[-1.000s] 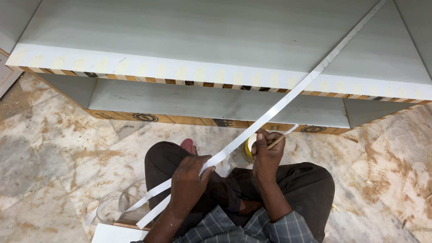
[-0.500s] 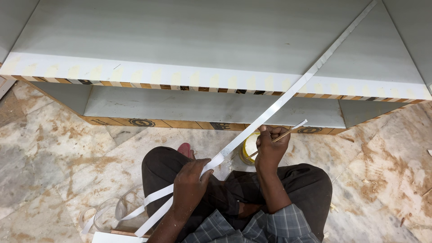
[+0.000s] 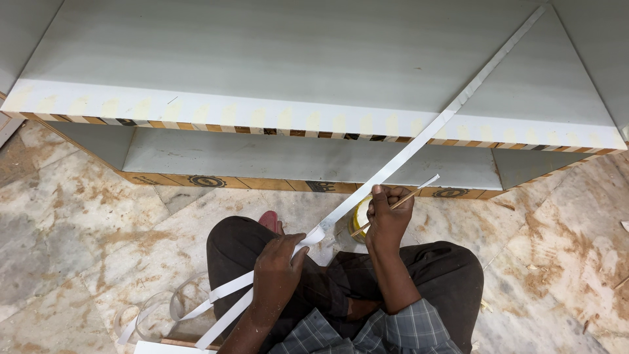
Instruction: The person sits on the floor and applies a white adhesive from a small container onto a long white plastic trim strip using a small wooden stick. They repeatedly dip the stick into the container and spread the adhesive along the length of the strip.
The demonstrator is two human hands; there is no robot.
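Seen from above, a person sits cross-legged on a stained marble floor, facing a pale grey cabinet that fills the far half of the scene. The cabinet's near edge carries a white band with faint yellowish patches, and below it runs a line of brown and cream inlay; a lower shelf shows beneath. A long white strip runs diagonally from the near left, across the person's lap, up over the cabinet's edge and on toward the far right corner of its top. The left hand is closed around the strip just above the left knee, fingers wrapped over it and thumb pressed against it where the strip bends. Below that hand the strip continues down to the near left, where loose loops of it lie curled on the floor beside the knee. The right hand is clenched in a fist around a thin stick, held just right of the strip, with a white tip pointing to the far right. A small yellow container sits on the floor just beside that fist, partly hidden by it. Dark trousers and a checked shirt sleeve fill the near edge.
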